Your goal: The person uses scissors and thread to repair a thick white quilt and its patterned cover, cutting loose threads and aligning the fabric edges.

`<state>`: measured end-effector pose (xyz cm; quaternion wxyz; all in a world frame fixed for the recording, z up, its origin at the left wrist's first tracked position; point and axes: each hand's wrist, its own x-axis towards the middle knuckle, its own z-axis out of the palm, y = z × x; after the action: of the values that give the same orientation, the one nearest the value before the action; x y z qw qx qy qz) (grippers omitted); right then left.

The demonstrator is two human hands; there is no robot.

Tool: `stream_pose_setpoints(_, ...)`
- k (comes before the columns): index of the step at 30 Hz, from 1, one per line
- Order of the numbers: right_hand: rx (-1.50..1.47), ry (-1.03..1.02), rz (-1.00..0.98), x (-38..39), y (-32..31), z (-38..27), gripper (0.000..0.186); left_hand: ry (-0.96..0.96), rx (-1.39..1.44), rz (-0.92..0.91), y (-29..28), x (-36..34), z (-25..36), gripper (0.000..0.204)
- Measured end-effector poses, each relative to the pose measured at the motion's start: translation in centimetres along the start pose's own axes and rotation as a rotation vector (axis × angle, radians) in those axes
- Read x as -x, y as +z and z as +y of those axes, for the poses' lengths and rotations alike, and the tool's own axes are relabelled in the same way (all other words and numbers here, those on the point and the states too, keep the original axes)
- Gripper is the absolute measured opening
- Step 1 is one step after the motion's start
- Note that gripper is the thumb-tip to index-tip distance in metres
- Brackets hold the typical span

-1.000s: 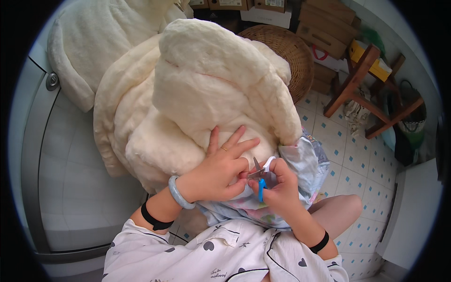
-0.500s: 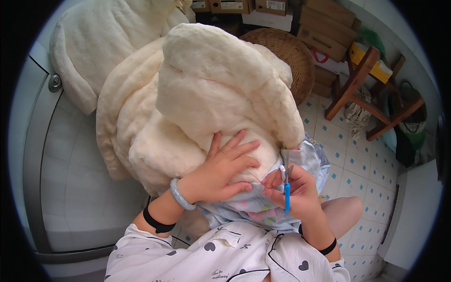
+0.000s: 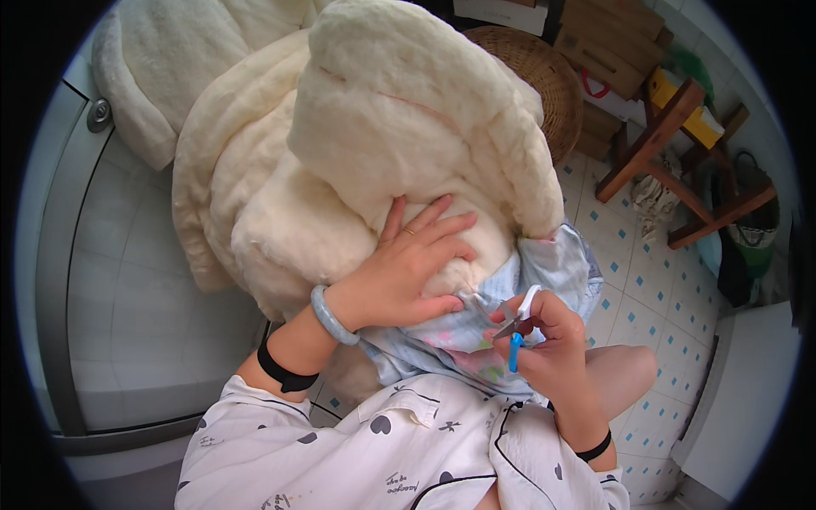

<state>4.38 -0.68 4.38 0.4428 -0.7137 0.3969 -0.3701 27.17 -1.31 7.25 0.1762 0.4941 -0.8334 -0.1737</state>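
A thick cream padded quilt [image 3: 382, 127] is heaped over my lap, with faint pinkish stitch lines across its upper fold. My left hand [image 3: 399, 276] lies on it with the fingers spread, open, the thumb beside the edge of a pale blue floral cloth [image 3: 501, 285]. To the right, my right hand [image 3: 552, 336] is closed around small scissors [image 3: 515, 353] with one blue and one white handle. The scissors' blades are parted and point left, just over the cloth. Whether the right fingertips also pinch a thread is too small to tell.
A woven basket [image 3: 548, 93] stands behind the quilt, near cardboard boxes [image 3: 603, 51]. At the right is a wooden stool [image 3: 650, 140] with a yellow box [image 3: 701, 127]. A glass-panelled door [image 3: 127, 323] is on my left, and a white panel [image 3: 739, 382] at the lower right.
The scissors have turned from upright to slanting, and their blades now point left. My right hand has rolled with them. My left hand stays on the quilt. The view has shifted a little.
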Motion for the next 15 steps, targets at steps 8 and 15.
stream_pose_setpoints(8, 0.125, -0.092, 0.038, -0.1, 1.1, 2.0, 0.027, 0.008, 0.029, -0.005, 0.0, 0.1, -0.2, 0.044)
stream_pose_setpoints(15, 0.23, -0.288, 0.059, -1.7, 0.1, 0.6, 0.03, 0.067, 0.014, 0.045, 0.3, 0.2, -0.4, 0.016)
